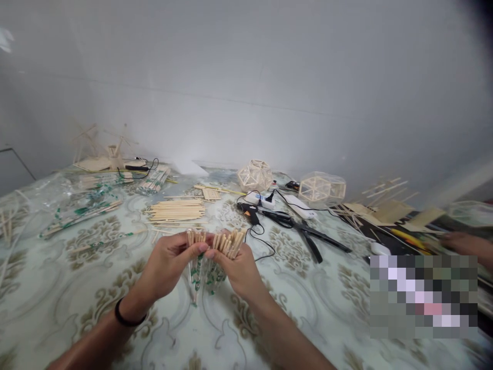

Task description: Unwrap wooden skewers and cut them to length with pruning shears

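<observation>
My left hand (173,262) and my right hand (239,267) meet in front of me, thumbs nearly touching. Each is closed on part of a bunch of wrapped wooden chopsticks (228,244). The bare ends point up and toward me, while clear wrappers with green print hang below. Above the left hand, a pile of loose wooden chopsticks (177,211) lies on the patterned tablecloth (92,313). Beyond the right hand is a black glue gun (251,211) with an orange trigger.
Black-handled scissors (304,231) and a white power strip (260,199) lie on the right. Stick-built polyhedrons (254,176) stand by the wall. Wrapped chopsticks (82,218) and clear plastic (50,194) are on the left. Another person's hand (464,242) is at far right.
</observation>
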